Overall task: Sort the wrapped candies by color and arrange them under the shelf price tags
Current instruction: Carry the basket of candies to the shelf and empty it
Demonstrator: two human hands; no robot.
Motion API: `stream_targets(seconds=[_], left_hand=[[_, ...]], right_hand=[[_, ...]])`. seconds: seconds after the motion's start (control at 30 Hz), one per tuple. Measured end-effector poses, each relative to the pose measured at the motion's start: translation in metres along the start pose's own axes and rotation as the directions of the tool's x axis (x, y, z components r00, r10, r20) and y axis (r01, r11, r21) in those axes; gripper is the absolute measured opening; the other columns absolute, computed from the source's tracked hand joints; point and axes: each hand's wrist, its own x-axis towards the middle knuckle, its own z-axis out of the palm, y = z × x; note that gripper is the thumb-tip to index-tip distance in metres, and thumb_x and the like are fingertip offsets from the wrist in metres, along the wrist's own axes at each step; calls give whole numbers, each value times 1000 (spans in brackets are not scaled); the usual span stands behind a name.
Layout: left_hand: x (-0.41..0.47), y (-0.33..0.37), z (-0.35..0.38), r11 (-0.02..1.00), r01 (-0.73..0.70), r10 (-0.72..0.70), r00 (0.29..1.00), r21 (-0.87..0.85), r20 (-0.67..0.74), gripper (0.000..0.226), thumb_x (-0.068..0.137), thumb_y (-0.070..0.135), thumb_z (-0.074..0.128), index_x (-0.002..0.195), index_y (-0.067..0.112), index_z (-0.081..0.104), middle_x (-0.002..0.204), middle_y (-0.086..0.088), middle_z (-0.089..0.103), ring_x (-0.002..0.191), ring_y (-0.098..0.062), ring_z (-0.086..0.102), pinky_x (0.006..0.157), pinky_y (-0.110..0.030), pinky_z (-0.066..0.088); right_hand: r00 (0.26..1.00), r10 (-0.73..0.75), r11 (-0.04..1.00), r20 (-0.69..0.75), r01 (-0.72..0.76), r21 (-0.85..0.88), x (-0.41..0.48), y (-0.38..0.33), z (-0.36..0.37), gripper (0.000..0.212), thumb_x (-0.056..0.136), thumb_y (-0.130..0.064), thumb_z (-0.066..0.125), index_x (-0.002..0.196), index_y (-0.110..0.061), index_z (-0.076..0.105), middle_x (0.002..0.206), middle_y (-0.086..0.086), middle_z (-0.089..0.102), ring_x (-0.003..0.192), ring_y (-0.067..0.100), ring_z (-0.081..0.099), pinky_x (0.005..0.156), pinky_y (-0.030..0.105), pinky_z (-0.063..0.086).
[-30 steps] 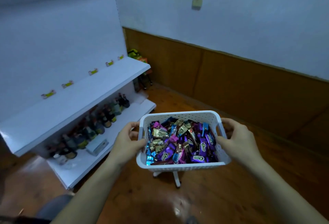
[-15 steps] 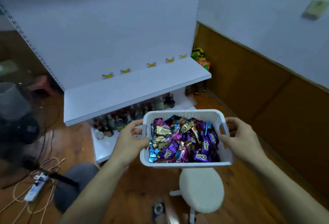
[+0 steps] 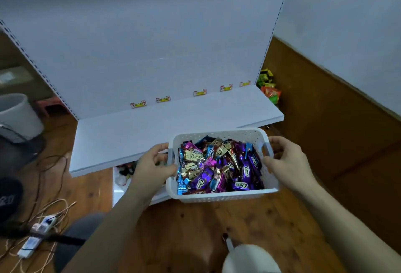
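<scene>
fingers (image 3: 161,148) of left hand (image 3: 152,168) and right hand (image 3: 289,162) curl round the basket (image 3: 217,196) of wrapped candies (image 3: 217,164).

I count one white basket (image 3: 217,196) and two hands, a left hand (image 3: 152,165) and a right hand (image 3: 289,159). The wrapped candies (image 3: 217,168) are heaped too thickly to number, but I make out four wrapper colours: purple, blue, gold and pink. Five price tags (image 3: 199,93) stand in one row at the back of the one upper shelf (image 3: 173,125), and one lower shelf (image 3: 118,194) shows beneath it. On the floor there is one round white stool (image 3: 249,259), one pale bucket (image 3: 17,116) and what look like two power strips (image 3: 28,248). The snack packets (image 3: 269,90) by the wall are too bunched to count.
</scene>
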Motion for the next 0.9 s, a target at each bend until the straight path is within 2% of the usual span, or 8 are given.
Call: stream_targets(seconds=[0.07,0.17,0.27,0.47,0.6,0.7,0.83,0.9], left_hand=[[22,1,9,1000,6,-6,1000,-24,-18,47,86,-12,65,114,25,63,78,-4,72,69,-14,72,56,-28,56],[57,-3,27,1000,-2,0,998,-31,-65,47,87,-9,67,111,31,62,79,2,73,69,-14,71,58,-32,57],[97,-12,54,1000,-4,3,992,-7,-127,47,85,-5,70,118,28,65,89,-3,72,74,-19,70,60,-34,57],[152,-24,111,1000,-21,25,958,16,-287,47,83,0,74,107,39,69,95,-12,69,74,-26,67,73,-46,59],[185,-37,126,1000,4,-5,929,-2,-370,43,84,-6,68,111,28,70,91,-13,69,64,-18,64,64,-37,54],[218,-65,120,1000,-7,6,907,0,-420,41,86,-7,65,108,28,71,95,-14,68,61,-12,63,56,-29,53],[258,-117,115,997,-74,63,889,-8,-454,40,88,-3,64,101,34,69,95,-9,64,58,-9,66,58,-40,55],[276,-149,116,991,-128,125,874,27,-469,40,87,-6,63,98,33,68,85,-2,63,50,-10,59,54,-32,50]], right_hand=[[999,-25,1000,21,25,-15,33,0,1,42,86,-12,72,126,-19,61,99,-7,68,85,13,67,67,42,61],[996,-69,997,58,72,-39,89,9,3,44,85,-12,73,127,-19,61,94,-9,67,81,13,67,69,47,61],[991,-103,993,86,107,-45,146,28,7,47,86,-12,73,131,-18,59,89,-6,67,76,16,68,68,48,60],[963,-213,974,164,223,-43,254,58,11,51,83,-13,72,132,-16,59,90,-1,69,71,23,69,69,45,59],[946,-226,969,232,242,-43,299,69,31,48,84,-13,72,130,-14,62,88,-7,66,74,18,67,69,38,57],[936,-253,962,244,270,-40,319,87,70,45,84,-14,71,128,-17,63,88,-13,65,69,17,67,64,36,54],[938,-311,950,157,313,10,338,133,133,37,85,-14,68,119,-25,64,86,-11,65,66,21,68,59,34,51],[934,-338,941,112,336,41,347,154,162,32,85,-15,67,113,-30,63,86,-8,65,66,24,68,59,35,52]])
